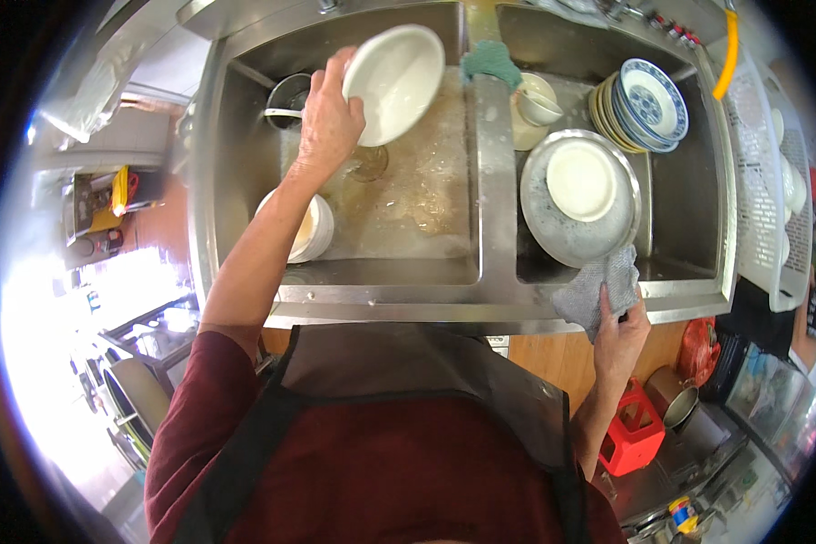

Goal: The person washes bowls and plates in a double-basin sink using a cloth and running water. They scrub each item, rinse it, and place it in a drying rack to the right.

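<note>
My left hand (330,119) grips the rim of a large white bowl (398,88), tilted above the left basin of a steel double sink (493,204). Below my left forearm, partly hidden by it, stands a stack of white bowls (321,228). A dark round container (289,92) with a white-handled utensil is behind my left hand. My right hand (619,326) holds a wet grey cloth (602,285) at the front edge of the right basin. The cloth touches or overlaps the rim of a metal basin (557,228) of cloudy water, in which a white round dish (581,180) sits.
Stacked blue-patterned bowls (653,102) and small white bowls (538,105) occupy the right basin's back. A green scouring cloth (491,62) lies on the divider. A white plastic basket (761,170) stands right, near another person's arm (801,333). A red stool (631,432) is below.
</note>
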`<move>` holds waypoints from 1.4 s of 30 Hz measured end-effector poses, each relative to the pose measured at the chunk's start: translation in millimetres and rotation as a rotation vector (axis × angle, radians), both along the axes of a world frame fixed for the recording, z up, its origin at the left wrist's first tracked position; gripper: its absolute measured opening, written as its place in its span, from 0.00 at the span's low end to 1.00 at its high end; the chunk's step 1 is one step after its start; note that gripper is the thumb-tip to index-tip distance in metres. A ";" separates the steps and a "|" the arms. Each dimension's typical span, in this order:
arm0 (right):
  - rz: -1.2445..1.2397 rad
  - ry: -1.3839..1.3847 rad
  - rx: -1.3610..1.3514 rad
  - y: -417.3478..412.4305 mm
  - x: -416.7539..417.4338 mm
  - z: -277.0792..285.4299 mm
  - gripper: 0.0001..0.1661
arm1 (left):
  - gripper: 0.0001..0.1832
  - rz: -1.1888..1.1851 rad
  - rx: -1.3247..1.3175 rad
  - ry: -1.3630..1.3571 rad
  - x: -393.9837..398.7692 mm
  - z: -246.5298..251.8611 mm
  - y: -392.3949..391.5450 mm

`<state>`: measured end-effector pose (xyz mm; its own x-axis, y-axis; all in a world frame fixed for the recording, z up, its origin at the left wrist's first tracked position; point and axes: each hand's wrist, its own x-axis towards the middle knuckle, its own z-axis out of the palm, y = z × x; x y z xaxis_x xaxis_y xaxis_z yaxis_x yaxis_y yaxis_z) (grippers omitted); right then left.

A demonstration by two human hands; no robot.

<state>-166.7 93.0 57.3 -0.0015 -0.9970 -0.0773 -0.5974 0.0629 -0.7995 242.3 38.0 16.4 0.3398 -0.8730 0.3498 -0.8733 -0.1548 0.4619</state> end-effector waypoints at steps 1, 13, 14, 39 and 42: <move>-0.017 0.002 0.007 0.1 -7.9 -1.6 0.16 | 0.34 -0.012 0.000 0.102 -14.0 7.9 -10.6; -0.125 0.021 -0.022 8.3 -49.7 -6.0 0.16 | 0.30 -0.048 0.710 1.021 -250.5 -71.9 -125.3; -0.152 0.039 -0.004 10.8 -52.8 -7.2 0.15 | 0.30 -0.052 0.746 1.021 -259.9 -87.9 -128.2; -0.250 0.000 0.096 20.2 -80.1 -32.1 0.13 | 0.31 0.054 0.818 0.695 -331.3 -134.5 -150.1; -0.265 -0.002 0.093 20.8 -81.2 -33.1 0.13 | 0.30 0.018 0.776 0.588 -331.2 -154.0 -154.1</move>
<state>-247.9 113.8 24.3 -0.2614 -0.9503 -0.1689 -0.5486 0.2903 -0.7840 -88.8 -116.1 -137.6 0.2916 -0.7822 -0.5506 -0.5305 -0.6112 0.5873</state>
